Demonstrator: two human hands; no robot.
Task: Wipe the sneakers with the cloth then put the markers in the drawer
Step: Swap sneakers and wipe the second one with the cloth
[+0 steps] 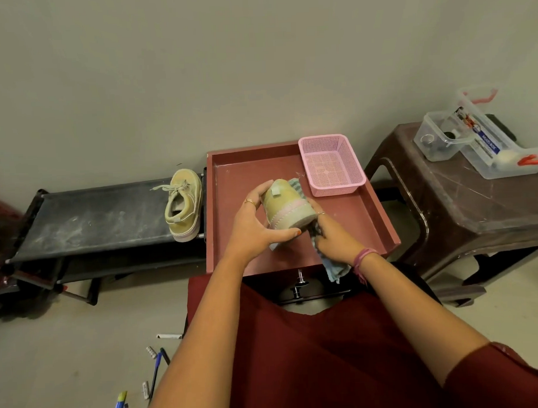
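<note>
My left hand (252,227) grips a yellow-green sneaker (284,208) by its heel, holding it above the red cabinet top (239,174). Against the sneaker's sole my right hand (333,236) presses a light blue cloth (335,267), whose loose end hangs below my wrist. The other sneaker (182,203), same colour with loose laces, lies on the black shoe rack (94,219) to the left. Several markers and pens (154,368) lie scattered on the floor at the lower left. A drawer knob (299,283) shows on the cabinet front below the top.
A pink mesh basket (332,165) stands empty at the cabinet top's back right corner. A brown plastic stool (463,203) to the right carries clear plastic boxes (473,141). My dark red clothing fills the lower middle.
</note>
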